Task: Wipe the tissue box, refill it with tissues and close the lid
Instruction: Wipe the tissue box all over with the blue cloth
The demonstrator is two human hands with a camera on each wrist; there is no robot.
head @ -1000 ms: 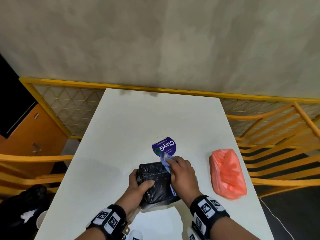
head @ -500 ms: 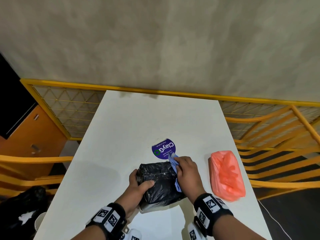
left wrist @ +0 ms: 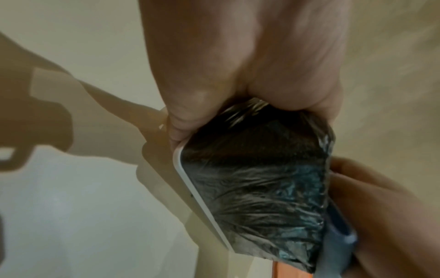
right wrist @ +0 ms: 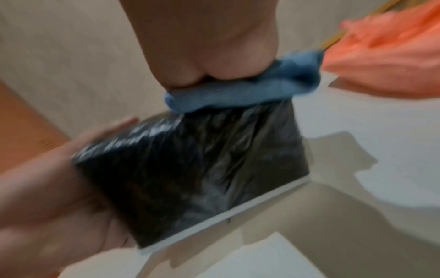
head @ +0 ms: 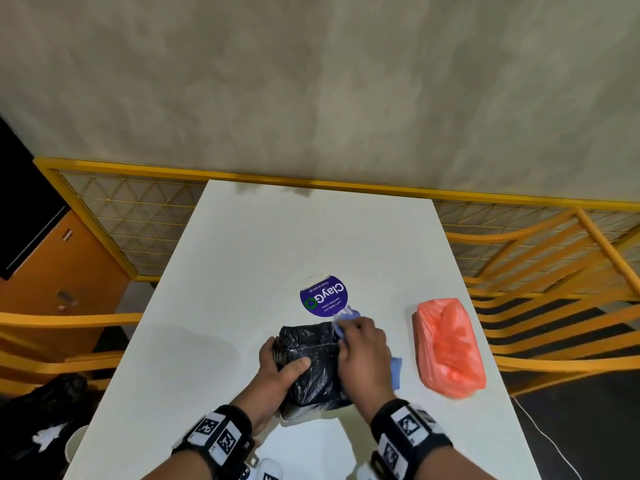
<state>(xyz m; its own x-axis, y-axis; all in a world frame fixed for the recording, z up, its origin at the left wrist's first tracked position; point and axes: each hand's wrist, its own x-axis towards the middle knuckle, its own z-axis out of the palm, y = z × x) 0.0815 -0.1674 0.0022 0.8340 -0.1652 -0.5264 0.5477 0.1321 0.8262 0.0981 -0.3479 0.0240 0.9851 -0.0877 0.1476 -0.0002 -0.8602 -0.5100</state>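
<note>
**Both hands on the black-wrapped tissue box near the tabletop's near edge**

The white tabletop [head: 242, 258] carries everything. An orange plastic bag [head: 448, 346] lies beside its right edge. The tissue box [head: 313, 362], covered in crinkled black plastic with a white rim along its base, stands near the near edge, about midway across. A round purple sticker [head: 323, 296] marked "ClayGo" lies just beyond the box toward the far edge.

The left hand [head: 278, 370] grips the box's left side, thumb curled over the top and fingers wrapped round the far left corner. The right hand [head: 363, 358] lies over the box's right side with its fingers bent, pressing a blue cloth [right wrist: 238, 94] against the black wrap; the cloth bunches under the palm and pokes out past the fingers and by the wrist.
</note>
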